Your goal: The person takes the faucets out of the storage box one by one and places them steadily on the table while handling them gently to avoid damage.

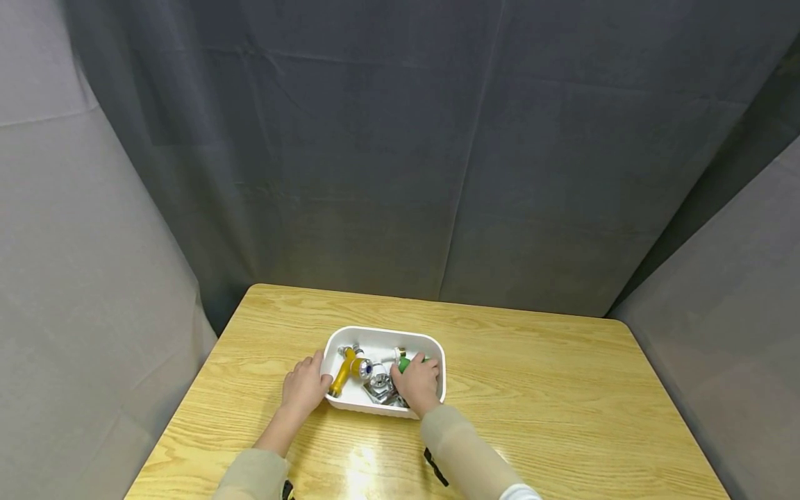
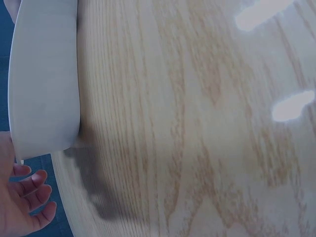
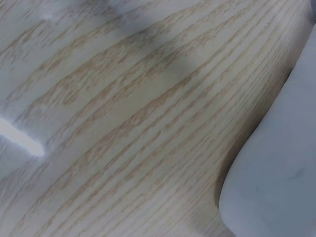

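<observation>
In the head view, my left hand [image 1: 303,384] holds the left end of a white plastic bin [image 1: 381,409], its thumb at the rim. The left wrist view shows the loosely curled fingers [image 2: 37,190] outside the bin's end wall. My right hand [image 1: 417,380] reaches into the bin's right side, its fingers over a green object [image 1: 404,363], mostly hidden under them. Left of it lie shiny metal parts [image 1: 378,390]. A yellow tubular piece with metal ends [image 1: 340,376] rests at the left inside. The right wrist view shows only the bin's outer wall [image 3: 276,182] and tabletop.
The bin stands on a wood-grain table [image 1: 537,389], near its front middle. A dark grey curtain [image 1: 375,153] hangs behind the table's back edge. Lighter grey cloth panels [image 1: 81,278] flank both sides.
</observation>
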Demonstrator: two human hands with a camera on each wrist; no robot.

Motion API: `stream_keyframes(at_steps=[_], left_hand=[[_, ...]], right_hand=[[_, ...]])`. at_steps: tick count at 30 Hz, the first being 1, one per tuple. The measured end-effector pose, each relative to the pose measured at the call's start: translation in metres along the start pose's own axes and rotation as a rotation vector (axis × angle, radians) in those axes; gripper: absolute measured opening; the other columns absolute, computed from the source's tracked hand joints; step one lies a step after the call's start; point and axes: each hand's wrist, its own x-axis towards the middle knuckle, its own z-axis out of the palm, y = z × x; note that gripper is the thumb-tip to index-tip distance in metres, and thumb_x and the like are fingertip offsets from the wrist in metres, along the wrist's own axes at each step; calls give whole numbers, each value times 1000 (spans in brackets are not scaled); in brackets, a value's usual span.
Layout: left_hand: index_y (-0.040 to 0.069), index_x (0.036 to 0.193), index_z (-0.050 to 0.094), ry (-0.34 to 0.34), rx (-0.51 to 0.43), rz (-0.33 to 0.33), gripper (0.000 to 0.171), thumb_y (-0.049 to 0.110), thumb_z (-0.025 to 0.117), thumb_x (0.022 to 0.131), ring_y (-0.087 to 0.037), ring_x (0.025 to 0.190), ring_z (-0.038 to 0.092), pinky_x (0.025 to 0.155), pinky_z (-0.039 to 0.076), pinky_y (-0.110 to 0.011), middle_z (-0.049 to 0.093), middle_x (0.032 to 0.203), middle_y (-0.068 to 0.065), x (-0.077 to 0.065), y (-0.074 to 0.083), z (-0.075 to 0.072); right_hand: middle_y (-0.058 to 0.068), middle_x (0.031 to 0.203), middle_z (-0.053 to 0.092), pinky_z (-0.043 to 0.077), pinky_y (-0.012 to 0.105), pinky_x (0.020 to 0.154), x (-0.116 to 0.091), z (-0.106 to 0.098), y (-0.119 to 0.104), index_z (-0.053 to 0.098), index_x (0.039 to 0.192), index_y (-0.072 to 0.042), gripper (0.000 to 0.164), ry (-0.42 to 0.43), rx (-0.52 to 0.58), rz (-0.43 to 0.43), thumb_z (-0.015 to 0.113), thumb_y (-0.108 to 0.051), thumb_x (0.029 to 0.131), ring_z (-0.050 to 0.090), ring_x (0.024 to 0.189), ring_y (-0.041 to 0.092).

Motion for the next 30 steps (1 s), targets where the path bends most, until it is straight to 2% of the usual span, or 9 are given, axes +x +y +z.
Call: stream_keyframes(at_steps=[7,15,22,27,30], left_hand=[[3,126,48,-6,-1,-4,50,21,61,81,-31,85,59,69,49,-46,62,96,-16,0,2,-1],[3,125,48,-7,-1,-7,50,21,60,80,-31,85,59,69,48,-46,62,96,-16,0,2,-1],[2,126,47,-8,3,-7,51,22,59,81,-31,85,59,69,49,-45,61,96,-16,0,2,0],[2,126,47,-12,1,-8,51,22,59,81,-31,84,59,69,48,-45,61,96,-16,0,2,0],[2,127,47,-15,-1,-9,51,22,59,81,-31,85,59,70,48,-45,61,97,-16,0,2,0]], right_hand=[[40,111,37,50,44,63,-2,-5,1,41,128,7,71,-16,38,-13,56,-45,82,48,93,44],[42,116,36,50,47,70,0,-8,3,42,126,9,73,-6,26,-72,57,-46,80,47,98,48],[42,125,33,50,47,76,5,-10,5,38,134,6,81,-22,-57,-134,52,-53,81,43,108,51],[39,128,35,41,47,92,8,-16,5,38,135,5,82,-23,-147,-203,49,-56,81,43,112,48],[37,126,39,36,46,97,10,-22,4,40,133,5,80,1,-209,-264,47,-56,81,44,113,45]])
